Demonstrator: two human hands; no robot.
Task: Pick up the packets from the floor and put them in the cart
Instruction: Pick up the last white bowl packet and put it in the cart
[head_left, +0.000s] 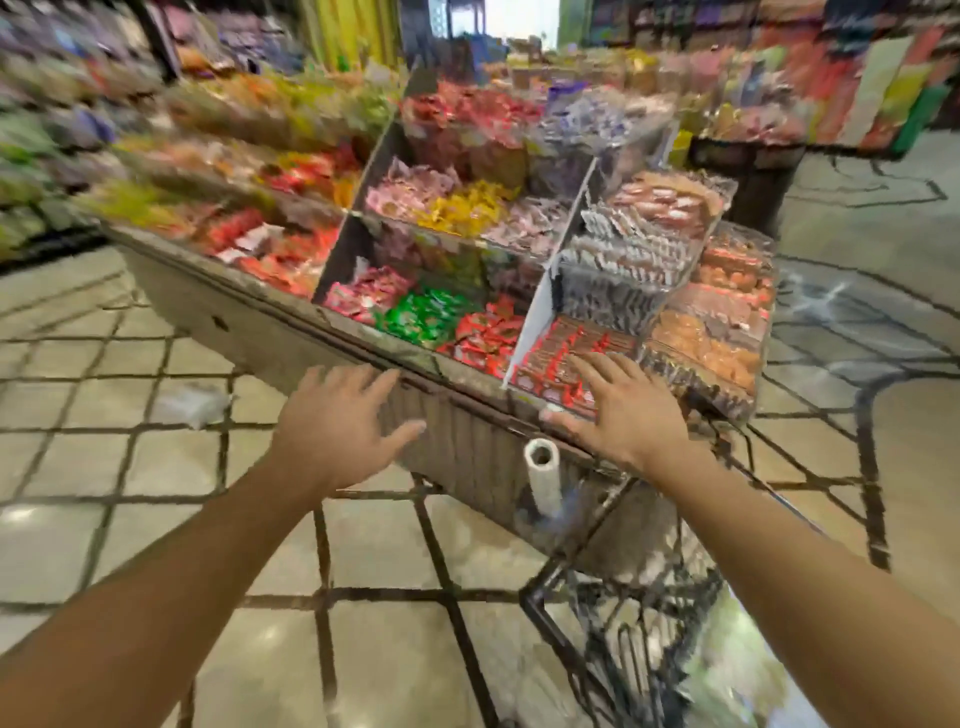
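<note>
1. Reaching forward: left hand (340, 434), fingers spread, holding nothing, in front of the display bin (291, 332) wall.
2. Right hand (623, 410), fingers spread, empty, over the bin's front edge by red-wrapped sweets (558, 364).
3. Packet (189, 402), pale and blurred, lying on the tiled floor (130, 545), left of the left hand.
4. Cart (623, 623), black wire, lower right; contents cannot be told.
5. Bag roll (543, 475), white, beside the bin.
</note>
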